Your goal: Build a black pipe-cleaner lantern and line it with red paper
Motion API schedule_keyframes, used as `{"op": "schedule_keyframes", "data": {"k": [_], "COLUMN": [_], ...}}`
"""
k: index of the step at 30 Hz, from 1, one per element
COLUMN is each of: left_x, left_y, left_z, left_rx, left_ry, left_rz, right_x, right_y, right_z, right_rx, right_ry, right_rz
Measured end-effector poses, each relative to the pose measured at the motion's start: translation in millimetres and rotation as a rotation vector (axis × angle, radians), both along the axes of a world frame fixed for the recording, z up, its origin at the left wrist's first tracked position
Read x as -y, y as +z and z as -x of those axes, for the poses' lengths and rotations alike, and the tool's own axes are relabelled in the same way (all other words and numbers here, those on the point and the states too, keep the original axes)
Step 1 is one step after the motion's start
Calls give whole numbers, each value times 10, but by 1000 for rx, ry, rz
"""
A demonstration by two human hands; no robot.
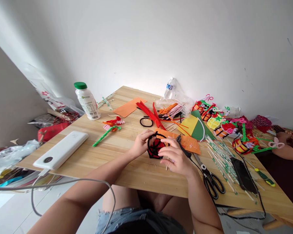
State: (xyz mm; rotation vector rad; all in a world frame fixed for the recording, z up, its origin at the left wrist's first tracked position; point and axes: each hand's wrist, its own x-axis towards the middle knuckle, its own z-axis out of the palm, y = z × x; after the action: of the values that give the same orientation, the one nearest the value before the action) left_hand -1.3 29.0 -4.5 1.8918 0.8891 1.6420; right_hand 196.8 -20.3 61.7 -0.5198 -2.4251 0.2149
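Craftwork looks rounded, red crossed with black.

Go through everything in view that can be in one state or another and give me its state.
left hand: gripping the red-and-black piece
right hand: fingers bent, close against it
red-and-black piece: held, partly covered
white bottle: capped, standing
water bottle: standing
power bank: cable plugged in
phone: screen dark
scissors: lying, blades seemingly closed
screwdriver: lying
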Motion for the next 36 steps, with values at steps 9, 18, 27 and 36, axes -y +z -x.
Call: {"op": "schedule_keyframes", "data": {"k": [9,18,27,36], "left_x": [-7,-8,-31,-28], "left_y": [-5,-4,-35,-44], "left_z": [11,9,-2,-4], "left_rx": [-11,-12,0,-4], "left_ry": [5,4,0,-11], "left_rz": [15,-5,-49,-39], "right_x": [-33,-77,-53,-14], "right_y": [-101,-189,-185,-85], "right_z": [37,94,117,53], "right_rx": [-102,-202,-278,-187], "right_ry": [-3,52,64,50], "right_rz": [-72,-106,-40,52]}}
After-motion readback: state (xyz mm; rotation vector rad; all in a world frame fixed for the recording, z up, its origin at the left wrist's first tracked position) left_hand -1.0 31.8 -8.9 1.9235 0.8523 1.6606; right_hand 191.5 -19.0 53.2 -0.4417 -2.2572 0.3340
